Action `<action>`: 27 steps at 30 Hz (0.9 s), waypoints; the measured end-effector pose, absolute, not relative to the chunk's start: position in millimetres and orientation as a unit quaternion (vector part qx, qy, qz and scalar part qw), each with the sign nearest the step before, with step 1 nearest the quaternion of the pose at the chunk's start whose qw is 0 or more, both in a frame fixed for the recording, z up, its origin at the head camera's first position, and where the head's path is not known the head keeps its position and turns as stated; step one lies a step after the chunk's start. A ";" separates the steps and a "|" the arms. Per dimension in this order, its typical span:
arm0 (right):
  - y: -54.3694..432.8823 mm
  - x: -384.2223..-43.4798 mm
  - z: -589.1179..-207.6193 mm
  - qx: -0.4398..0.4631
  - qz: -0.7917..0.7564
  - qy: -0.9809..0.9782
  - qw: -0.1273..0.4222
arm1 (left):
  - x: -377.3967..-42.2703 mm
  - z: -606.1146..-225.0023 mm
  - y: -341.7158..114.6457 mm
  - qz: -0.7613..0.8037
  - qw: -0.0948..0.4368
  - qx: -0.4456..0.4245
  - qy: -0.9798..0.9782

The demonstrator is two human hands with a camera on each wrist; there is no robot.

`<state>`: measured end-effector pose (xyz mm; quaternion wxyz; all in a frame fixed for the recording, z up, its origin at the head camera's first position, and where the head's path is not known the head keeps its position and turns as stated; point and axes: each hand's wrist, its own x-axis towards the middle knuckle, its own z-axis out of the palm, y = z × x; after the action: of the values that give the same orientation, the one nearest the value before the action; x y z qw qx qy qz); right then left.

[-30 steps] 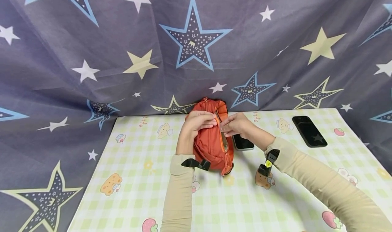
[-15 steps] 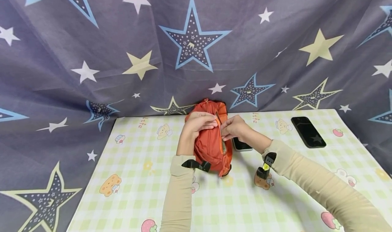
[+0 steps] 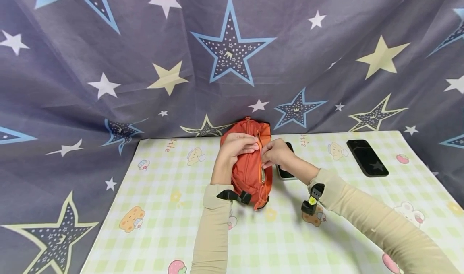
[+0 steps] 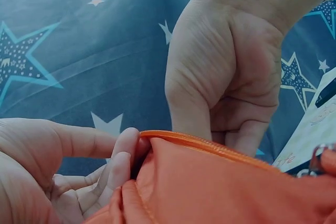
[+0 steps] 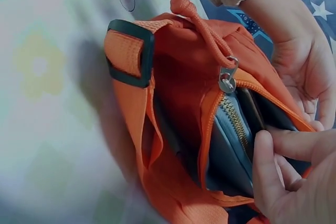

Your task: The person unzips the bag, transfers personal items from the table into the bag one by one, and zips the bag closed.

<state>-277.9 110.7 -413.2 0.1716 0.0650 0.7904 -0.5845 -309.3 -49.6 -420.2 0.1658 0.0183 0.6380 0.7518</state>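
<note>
An orange bag (image 3: 248, 173) stands near the back edge of the table, its zipped mouth open. My left hand (image 3: 237, 145) pinches the orange zipper edge (image 4: 194, 142) of that mouth between thumb and fingers. The fingers of my right hand (image 3: 277, 152) reach into the opening. Seen from the right wrist, thumb and forefinger pinch the end of a dark flat object (image 5: 253, 109) inside; its kind is unclear. Beside it in the bag lies blue-grey fabric with a brass zipper (image 5: 236, 124). A metal zipper pull (image 5: 227, 83) sits at the end of the opening.
Partly behind my right hand, a phone (image 3: 286, 174) lies close to the bag. Another black phone (image 3: 367, 158) lies at the back right of the checked tablecloth (image 3: 174, 225). A star-patterned curtain (image 3: 232, 97) hangs right behind the table.
My right hand has shifted slightly left, further into the bag's mouth. The bag's near end has swung a little left, and more of the phone beside it shows.
</note>
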 end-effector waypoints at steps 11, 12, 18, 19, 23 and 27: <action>106.4 -276.7 -411.1 0.041 -0.607 0.777 0.162 | -308.3 -415.0 -54.2 0.757 0.152 0.016 0.635; 106.7 -276.7 -411.0 0.043 -0.606 0.777 0.165 | -308.4 -415.1 -54.8 0.755 0.153 0.015 0.638; 109.5 -274.9 -409.6 0.049 -0.602 0.774 0.191 | -310.0 -417.6 -59.5 0.736 0.157 0.019 0.658; 110.2 -274.2 -409.4 0.046 -0.600 0.774 0.195 | -310.5 -418.3 -60.7 0.734 0.158 0.019 0.661; 114.3 -270.9 -410.0 0.037 -0.594 0.777 0.206 | -312.0 -420.7 -65.1 0.728 0.158 0.016 0.667; 119.2 -266.8 -412.7 0.033 -0.593 0.778 0.204 | -312.5 -422.5 -67.9 0.719 0.159 0.020 0.677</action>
<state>-266.8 119.2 -412.7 0.2037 0.0332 0.7781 -0.5932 -312.5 -67.9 -422.5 0.1589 0.0203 0.6767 0.7186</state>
